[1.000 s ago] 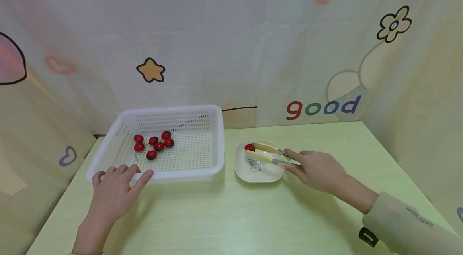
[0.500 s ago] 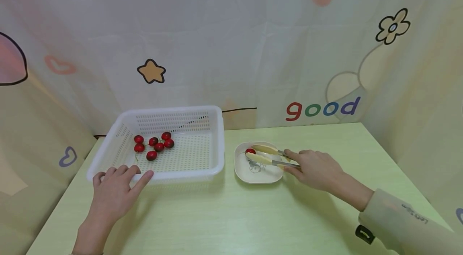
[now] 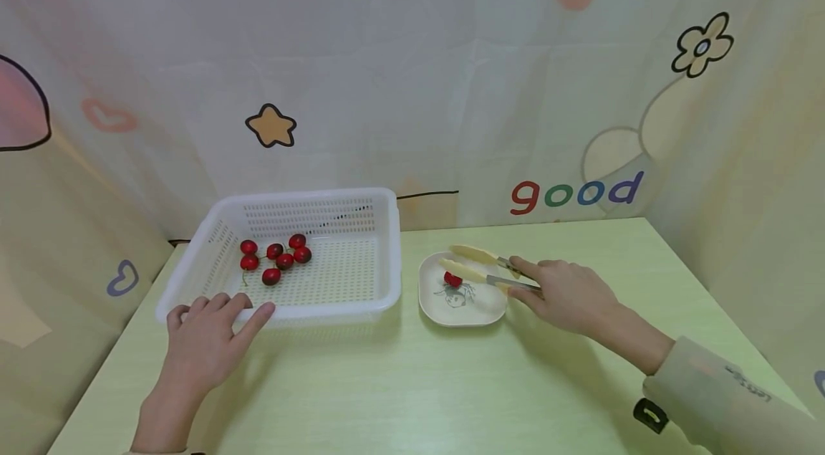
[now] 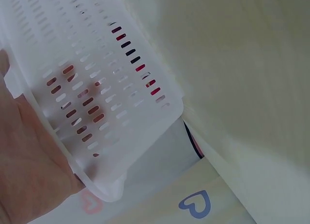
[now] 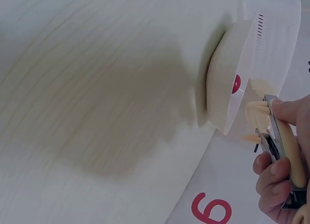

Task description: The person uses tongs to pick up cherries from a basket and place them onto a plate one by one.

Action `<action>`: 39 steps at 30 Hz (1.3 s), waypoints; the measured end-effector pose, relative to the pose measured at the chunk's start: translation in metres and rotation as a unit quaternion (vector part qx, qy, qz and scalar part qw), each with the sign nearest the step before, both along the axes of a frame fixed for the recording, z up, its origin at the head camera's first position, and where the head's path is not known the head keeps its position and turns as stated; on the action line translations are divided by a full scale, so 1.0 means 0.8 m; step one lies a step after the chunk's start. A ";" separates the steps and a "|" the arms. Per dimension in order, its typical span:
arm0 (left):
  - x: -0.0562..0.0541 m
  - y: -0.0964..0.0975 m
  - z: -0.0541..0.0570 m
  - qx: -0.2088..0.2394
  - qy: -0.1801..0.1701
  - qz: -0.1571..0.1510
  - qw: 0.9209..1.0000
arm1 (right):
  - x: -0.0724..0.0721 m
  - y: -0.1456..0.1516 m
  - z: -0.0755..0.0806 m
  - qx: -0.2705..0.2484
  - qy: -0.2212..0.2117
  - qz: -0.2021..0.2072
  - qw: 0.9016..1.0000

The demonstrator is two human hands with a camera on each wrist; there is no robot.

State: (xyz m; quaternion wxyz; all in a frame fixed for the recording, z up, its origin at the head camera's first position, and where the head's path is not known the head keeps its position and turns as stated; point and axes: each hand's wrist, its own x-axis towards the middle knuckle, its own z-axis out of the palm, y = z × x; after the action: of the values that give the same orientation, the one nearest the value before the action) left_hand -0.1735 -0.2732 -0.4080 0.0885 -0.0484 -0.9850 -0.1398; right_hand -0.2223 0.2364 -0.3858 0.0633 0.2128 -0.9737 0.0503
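My right hand (image 3: 570,295) grips a pair of tongs (image 3: 467,271) with pale yellow tips and metal arms. The tips stand spread over a small white square plate (image 3: 435,312) with a drawn picture on it. A red cherry (image 3: 453,279) lies on the plate, partly covered by the nearer tip. In the right wrist view, fingers and thumb wrap the tongs' handle (image 5: 290,151). My left hand (image 3: 203,340) holds the near left rim of a white plastic basket (image 3: 341,308), its fingers over the edge. Several dark red cherries (image 3: 284,261) with stems lie in the basket's left half.
The light green table (image 3: 412,390) carries the basket at left and the plate right of it, with a gap between them. A printed curtain (image 3: 425,97) hangs behind the table and along both sides.
The tongs' tips have spread apart and let go of the cherry, which has shifted slightly right and nearer on the plate. My left hand stays on the basket rim.
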 end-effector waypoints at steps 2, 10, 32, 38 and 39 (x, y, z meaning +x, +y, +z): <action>-0.001 0.000 0.000 0.001 0.000 -0.001 1.000 | 0.000 0.000 0.002 -0.008 0.003 -0.001 1.000; 0.001 -0.001 0.002 0.000 -0.021 -0.003 1.000 | 0.000 -0.009 0.008 -0.036 0.008 -0.003 0.999; 0.002 -0.004 0.007 0.002 -0.023 -0.010 1.000 | -0.004 -0.083 0.041 -0.064 0.037 0.062 0.995; 0.001 -0.001 0.004 0.004 -0.021 -0.012 1.000 | -0.006 -0.108 0.044 -0.054 0.044 0.092 0.993; 0.001 -0.001 0.004 0.004 -0.023 -0.013 1.000 | -0.007 -0.112 0.043 -0.051 0.044 0.097 0.993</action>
State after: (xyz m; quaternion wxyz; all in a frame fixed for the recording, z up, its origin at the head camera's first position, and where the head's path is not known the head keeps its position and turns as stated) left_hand -0.1729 -0.2739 -0.4051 0.0646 -0.0573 -0.9855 -0.1462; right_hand -0.2277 0.1468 -0.3512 0.1118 0.3050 -0.9409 0.0960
